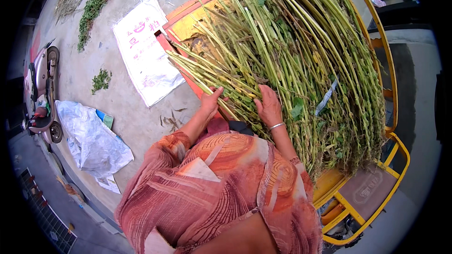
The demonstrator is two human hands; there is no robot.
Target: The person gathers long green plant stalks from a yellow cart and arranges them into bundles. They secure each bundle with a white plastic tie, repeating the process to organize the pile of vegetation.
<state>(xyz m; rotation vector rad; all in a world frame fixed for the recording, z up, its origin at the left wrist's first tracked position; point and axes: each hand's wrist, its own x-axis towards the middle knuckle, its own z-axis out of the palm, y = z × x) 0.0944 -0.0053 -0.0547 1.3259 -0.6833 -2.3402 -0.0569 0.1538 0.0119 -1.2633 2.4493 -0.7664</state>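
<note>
A thick heap of long green-yellow stalks, set with small pods and some leaves, lies across the yellow cargo bed of a cart. At the heap's near left edge, my left hand is closed around several pale stalks, thumb on top. Just to its right, my right hand, with a silvery bangle at the wrist, curls over the podded part of the same stalks. Its fingertips are partly hidden among them.
Yellow rails and a brown-topped seat border the cart on the right. A white printed sack lies on the concrete beside it. Further left are a crumpled white sheet, green plant piles and a parked scooter.
</note>
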